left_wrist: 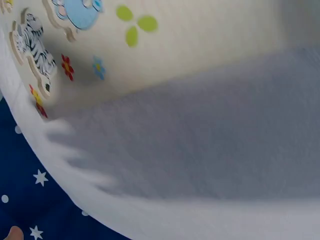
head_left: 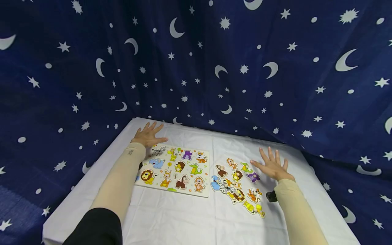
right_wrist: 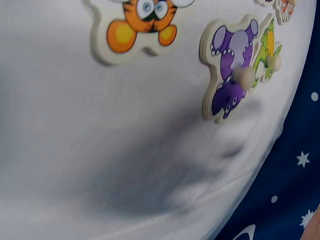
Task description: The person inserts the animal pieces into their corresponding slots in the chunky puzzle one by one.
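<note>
My left hand (head_left: 148, 135) is held with fingers spread near the back left corner of a wooden animal puzzle board (head_left: 186, 192), holding nothing. The board bears pictured animal recesses in rows, among them a zebra recess (left_wrist: 35, 47). To the right lies a loose heap of knobbed animal pieces, including a zebra piece (head_left: 228, 187), a lion piece (head_left: 237, 196) and a monkey piece (head_left: 231, 164). My right hand (head_left: 272, 166), fingers spread and holding nothing, is beside the purple hippo piece (head_left: 253, 177). That piece and its wooden knob show closely in the right wrist view, near a tiger piece (right_wrist: 142, 25).
A white cloth (head_left: 171, 217) covers the table. Behind and around it hangs a dark blue curtain (head_left: 196, 68) with white moons and stars. A black object (head_left: 271, 196) shows at my right wrist. Yellow pieces (head_left: 255, 208) lie at the heap's front edge.
</note>
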`<state>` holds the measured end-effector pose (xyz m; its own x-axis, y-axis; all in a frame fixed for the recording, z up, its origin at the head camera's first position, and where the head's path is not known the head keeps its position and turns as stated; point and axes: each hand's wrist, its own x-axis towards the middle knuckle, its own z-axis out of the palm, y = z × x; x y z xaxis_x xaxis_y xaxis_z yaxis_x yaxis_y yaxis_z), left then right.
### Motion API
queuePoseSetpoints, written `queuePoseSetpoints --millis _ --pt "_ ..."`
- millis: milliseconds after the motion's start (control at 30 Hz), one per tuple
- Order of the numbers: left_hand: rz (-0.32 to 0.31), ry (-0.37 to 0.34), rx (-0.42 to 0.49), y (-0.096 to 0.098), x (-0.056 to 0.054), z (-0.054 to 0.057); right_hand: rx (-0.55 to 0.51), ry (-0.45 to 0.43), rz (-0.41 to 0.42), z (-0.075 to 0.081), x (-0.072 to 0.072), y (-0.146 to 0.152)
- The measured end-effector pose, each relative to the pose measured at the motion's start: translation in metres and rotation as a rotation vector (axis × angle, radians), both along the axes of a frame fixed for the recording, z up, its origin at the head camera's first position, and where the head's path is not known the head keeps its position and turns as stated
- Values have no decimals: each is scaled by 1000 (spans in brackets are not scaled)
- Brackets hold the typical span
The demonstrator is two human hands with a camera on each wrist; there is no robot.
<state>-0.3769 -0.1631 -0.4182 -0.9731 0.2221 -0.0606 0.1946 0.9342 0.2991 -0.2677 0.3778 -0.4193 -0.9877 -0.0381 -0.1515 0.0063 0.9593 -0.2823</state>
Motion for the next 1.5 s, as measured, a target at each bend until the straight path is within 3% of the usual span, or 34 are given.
queuePoseSetpoints --millis 467,767,1500 --pt "-23 -19 -23 4 7 2 -33 12 15 -4 -3 -11" --pt "12 -83 -2 -2 16 -4 -16 37 50 -12 -10 -16" --pt "9 -100 15 3 22 -11 -21 50 94 -17 -8 -23"
